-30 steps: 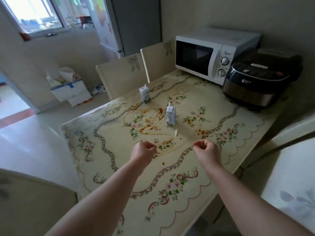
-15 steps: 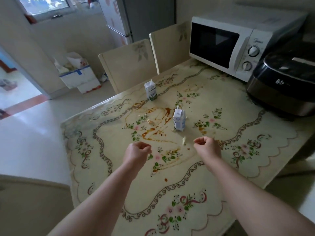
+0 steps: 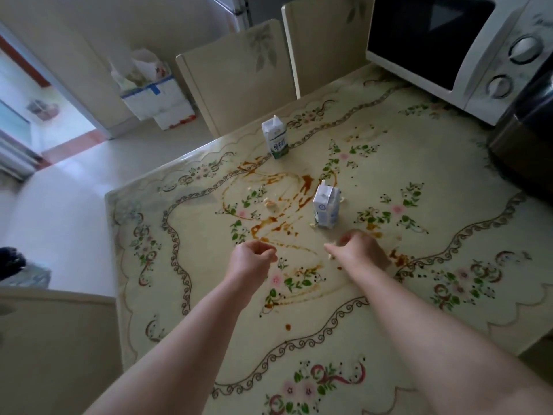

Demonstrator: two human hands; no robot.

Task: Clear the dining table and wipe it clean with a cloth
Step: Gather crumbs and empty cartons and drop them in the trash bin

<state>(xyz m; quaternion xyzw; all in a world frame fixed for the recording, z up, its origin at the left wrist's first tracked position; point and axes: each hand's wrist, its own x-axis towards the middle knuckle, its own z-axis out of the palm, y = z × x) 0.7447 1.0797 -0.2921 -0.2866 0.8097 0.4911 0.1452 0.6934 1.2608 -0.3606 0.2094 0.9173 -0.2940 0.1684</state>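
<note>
left hand: fingers curled into a loose fist with nothing in it, over the near end of the sauce smears and well apart from both cartons.
right hand: fingers curled and motion-blurred, low over the worktop on the near side of the blue carton, close to it but not touching.
pale scrap: at the tip of the right hand's fingers. Can't tell if it is pinched or just lying there.
worktop: cream cover with a floral and scroll print. The head camera looks down on it from the near edge.
blue carton: small drink carton, upright, mid-worktop at the right edge of the smears, with a straw stub at the top.
green carton: same type, upright, at the far edge of the worktop, just in front of the left chair.
sauce smears: brown loops and streaks running from the green carton towards the hands. More spots to the right of the right hand.
crumbs: pale bits in the middle of the smears.
microwave: white, far right corner of the worktop.
rice cooker: dark, right edge, just beside the microwave.
chairs: two, pushed against the far side.
boxes: white, on the floor by the wall, with bags in the top.
</note>
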